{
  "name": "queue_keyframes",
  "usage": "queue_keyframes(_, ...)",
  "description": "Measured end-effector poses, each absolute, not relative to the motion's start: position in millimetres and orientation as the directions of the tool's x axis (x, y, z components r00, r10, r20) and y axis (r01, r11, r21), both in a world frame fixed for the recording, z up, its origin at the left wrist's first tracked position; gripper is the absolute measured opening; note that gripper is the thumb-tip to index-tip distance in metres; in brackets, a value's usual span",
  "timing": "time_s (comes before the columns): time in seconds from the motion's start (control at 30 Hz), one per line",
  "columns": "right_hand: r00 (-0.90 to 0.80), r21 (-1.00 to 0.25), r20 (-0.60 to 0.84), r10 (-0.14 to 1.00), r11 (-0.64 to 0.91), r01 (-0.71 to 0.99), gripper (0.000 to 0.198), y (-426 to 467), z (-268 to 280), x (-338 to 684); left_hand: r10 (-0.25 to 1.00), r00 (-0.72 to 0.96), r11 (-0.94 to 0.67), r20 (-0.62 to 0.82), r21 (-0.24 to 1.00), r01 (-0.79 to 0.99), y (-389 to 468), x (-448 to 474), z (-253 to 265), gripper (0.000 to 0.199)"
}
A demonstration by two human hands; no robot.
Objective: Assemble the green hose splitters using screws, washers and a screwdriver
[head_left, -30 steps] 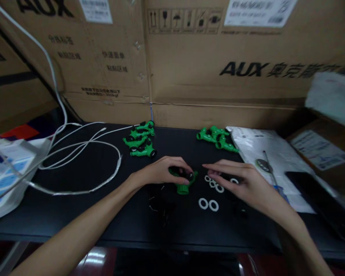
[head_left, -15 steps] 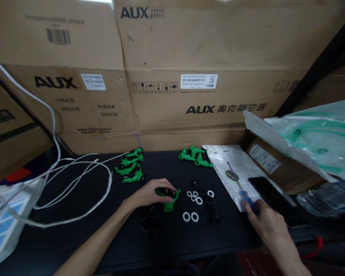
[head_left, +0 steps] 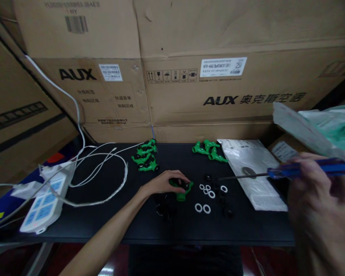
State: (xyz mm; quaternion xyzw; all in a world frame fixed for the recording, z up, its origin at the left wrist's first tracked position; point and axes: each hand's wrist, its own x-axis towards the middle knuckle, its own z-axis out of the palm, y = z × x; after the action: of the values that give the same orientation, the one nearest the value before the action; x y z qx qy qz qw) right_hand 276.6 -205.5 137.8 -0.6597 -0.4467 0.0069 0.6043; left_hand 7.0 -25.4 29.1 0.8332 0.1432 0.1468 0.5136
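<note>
My left hand (head_left: 164,181) is closed on a green plastic Y-shaped hose splitter (head_left: 181,197) with a black part on it, low over the black table. In my right hand (head_left: 319,195), raised and blurred at the right, is a screwdriver (head_left: 284,172) with a blue handle. Its thin shaft points left, toward the small parts. Several white ring washers (head_left: 207,209) lie right of the held splitter. Among them are black rings (head_left: 208,177) and other dark pieces, hard to make out. Some black parts (head_left: 162,209) lie just below my left hand.
Green splitters with black parts (head_left: 149,164) sit at the back left, plain green splitters (head_left: 215,154) at the back right. A round disc (head_left: 248,171) lies on a white plastic bag (head_left: 241,153). Cables (head_left: 103,203) and a power strip (head_left: 50,201) occupy the left; cardboard boxes (head_left: 178,99) stand behind.
My right hand has lifted the screwdriver off the white bag and turned its tip leftward. My left hand still holds the splitter. The whole view has shifted.
</note>
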Motion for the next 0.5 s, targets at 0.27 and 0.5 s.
queue_keyframes(0.27,0.261,-0.838,0.494,0.829,0.534,-0.111,0.014,-123,179,185,0.399,0.898,-0.441,0.186,0.897,0.010,-25,9,26,0.042)
queue_keyframes(0.5,0.262,-0.714,0.535,0.803,0.596,-0.368,0.031,-94,153,162,0.421,0.887,-0.421,0.190,0.907,0.005,-23,11,16,0.039)
